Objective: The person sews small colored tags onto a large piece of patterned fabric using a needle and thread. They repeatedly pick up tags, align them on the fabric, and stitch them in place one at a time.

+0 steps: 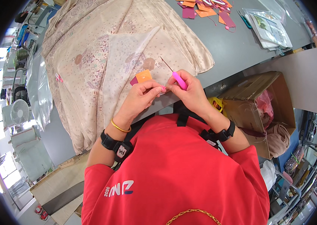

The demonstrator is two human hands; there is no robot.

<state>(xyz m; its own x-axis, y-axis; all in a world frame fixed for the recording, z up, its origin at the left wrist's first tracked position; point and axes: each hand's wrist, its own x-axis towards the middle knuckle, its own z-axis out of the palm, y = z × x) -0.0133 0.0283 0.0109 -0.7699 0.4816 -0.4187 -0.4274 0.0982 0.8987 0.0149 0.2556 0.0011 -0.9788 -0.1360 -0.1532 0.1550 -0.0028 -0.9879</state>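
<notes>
My left hand (140, 96) is closed, its thumb and forefinger pinching a small pink string seal (163, 89). An orange hang tag (144, 76) and a maroon tag (133, 81) show just beyond its knuckles, over the cloth. Held in my right hand (188, 92) is an awl (180, 80) with a pink handle, its thin metal shaft pointing up and left, away from me. My right thumb and fingertip meet the left fingertips at the seal. Beneath lies a pile of beige, flower-patterned fabric (87, 41), one corner folded back. Any string between the fingers is too fine to make out.
Loose orange and maroon tags (205, 11) lie at the table's far side. Right of them are scissors (245, 20) and plastic-bagged packets (269, 28). An open cardboard box (241, 108) with cloth and plastic stands by my right arm. The grey table (222, 48) edge runs close to my body.
</notes>
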